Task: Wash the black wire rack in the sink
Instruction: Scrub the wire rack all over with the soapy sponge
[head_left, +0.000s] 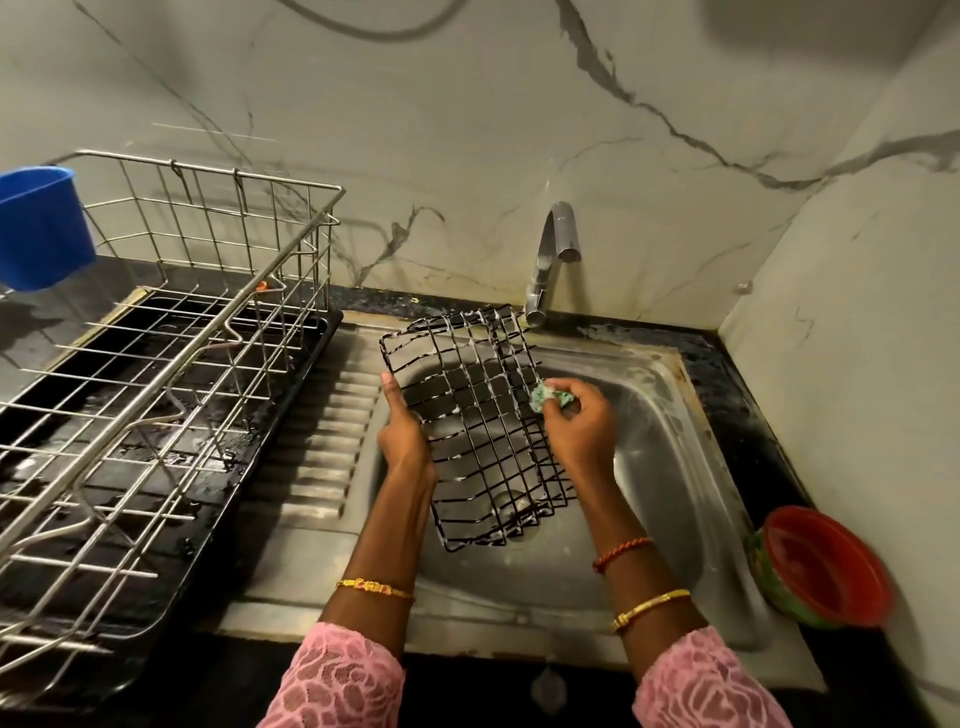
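Observation:
The black wire rack (470, 415) is held tilted over the steel sink (660, 467), its near end down in the basin and its far end by the tap, with white suds on the wires. My left hand (402, 431) grips its left edge. My right hand (579, 423) is closed on a green scrub pad (545, 397) pressed against the rack's right side.
A tap (553, 260) stands behind the sink; no water runs. A steel dish basket (171, 374) sits on a black tray at the left, with a blue cup (39, 226) hung on it. A red and green bowl (821, 566) rests on the counter at the right.

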